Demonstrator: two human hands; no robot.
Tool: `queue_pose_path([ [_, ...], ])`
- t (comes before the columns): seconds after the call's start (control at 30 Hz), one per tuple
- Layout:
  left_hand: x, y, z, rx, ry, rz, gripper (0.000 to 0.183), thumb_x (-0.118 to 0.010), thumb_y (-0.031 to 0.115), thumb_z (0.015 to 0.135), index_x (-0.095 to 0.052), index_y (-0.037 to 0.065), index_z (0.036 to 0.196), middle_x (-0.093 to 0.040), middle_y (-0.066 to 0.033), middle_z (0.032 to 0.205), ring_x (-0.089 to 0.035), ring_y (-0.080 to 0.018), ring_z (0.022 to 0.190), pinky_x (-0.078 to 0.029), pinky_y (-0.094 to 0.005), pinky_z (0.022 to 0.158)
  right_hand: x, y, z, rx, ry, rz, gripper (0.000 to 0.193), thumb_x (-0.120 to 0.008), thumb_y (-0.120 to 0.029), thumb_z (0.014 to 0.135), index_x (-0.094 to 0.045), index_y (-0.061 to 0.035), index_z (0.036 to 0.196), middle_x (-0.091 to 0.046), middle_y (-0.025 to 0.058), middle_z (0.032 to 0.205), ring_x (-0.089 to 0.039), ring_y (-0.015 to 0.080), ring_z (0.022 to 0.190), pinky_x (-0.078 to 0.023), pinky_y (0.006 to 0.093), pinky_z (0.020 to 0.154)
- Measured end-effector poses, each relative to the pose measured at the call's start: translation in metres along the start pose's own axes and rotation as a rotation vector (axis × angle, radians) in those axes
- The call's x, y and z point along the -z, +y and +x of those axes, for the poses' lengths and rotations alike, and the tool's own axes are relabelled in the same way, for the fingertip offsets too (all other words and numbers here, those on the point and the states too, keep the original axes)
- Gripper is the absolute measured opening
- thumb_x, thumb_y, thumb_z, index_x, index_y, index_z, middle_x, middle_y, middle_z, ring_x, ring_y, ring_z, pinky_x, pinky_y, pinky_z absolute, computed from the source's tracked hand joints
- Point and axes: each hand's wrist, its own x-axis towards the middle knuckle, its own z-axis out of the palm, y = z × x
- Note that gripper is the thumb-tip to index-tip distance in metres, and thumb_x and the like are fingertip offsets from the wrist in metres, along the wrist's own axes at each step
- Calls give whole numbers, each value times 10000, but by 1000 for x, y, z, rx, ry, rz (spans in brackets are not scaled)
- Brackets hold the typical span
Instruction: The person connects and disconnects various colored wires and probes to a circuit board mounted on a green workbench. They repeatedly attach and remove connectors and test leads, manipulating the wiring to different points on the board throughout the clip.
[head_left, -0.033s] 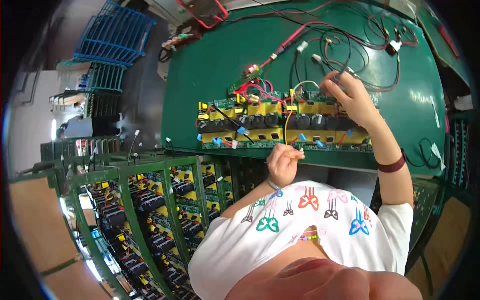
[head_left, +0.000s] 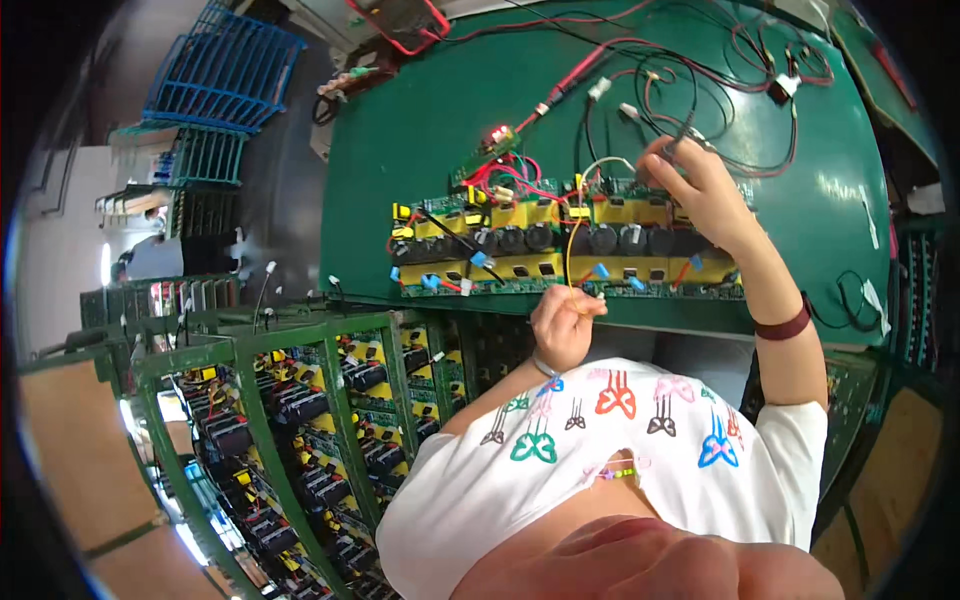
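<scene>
pinching a thin yellow wire point(head_left: 570, 250), seemingly joined at one end only, the left hand point(head_left: 564, 325) sits mid-frame; the right hand point(head_left: 703, 190) curls upper right, finger hold unclear.

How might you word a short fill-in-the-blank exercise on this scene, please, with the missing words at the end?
1. The table beneath the circuit boards is coloured ____.
2. The thin yellow wire runs to the fingers of the person's ____ hand.
3. The light glowing on the small board is ____.
4. The dark red band is worn on the person's ____ arm.

Missing words: green; left; red; right.
</scene>
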Motion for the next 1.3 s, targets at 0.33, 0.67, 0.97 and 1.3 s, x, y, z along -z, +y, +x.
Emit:
queue_pose_path([
  [0.33,0,-3,-2,3,-19,-14,229,-791,-72,686,-679,54,842,-607,-72,781,-613,-246,677,-498,-336,597,2,-5,3,61,-111,-136,170,-569,-173,1006,-637,-23,1045,-645,90,909,-611,197,850,-483,333,756],
  [0.67,-1,0,-3,9,-7,-3,232,-786,-70,692,-667,62,841,-608,-72,777,-618,-248,670,-499,-339,589,-1,9,4,89,-60,-201,199,-621,-218,970,-678,-28,980,-580,134,782,-550,281,735,-441,402,668],
  [0.97,1,3,1,15,19,2,216,-753,-119,691,-683,47,811,-607,-84,771,-621,-238,679,-495,-331,603,-1,-4,3,156,-26,-162,163,-634,-184,949,-681,-30,976,-592,150,799,-562,294,752,-445,409,673],
  [1.3,0,2,-2,-17,19,-9,204,-747,-116,731,-661,21,854,-601,-88,795,-613,-227,683,-501,-324,599,-4,4,4,171,-39,-241,189,-642,-200,945,-672,-16,971,-569,158,757,-570,322,732,-451,424,667],
])
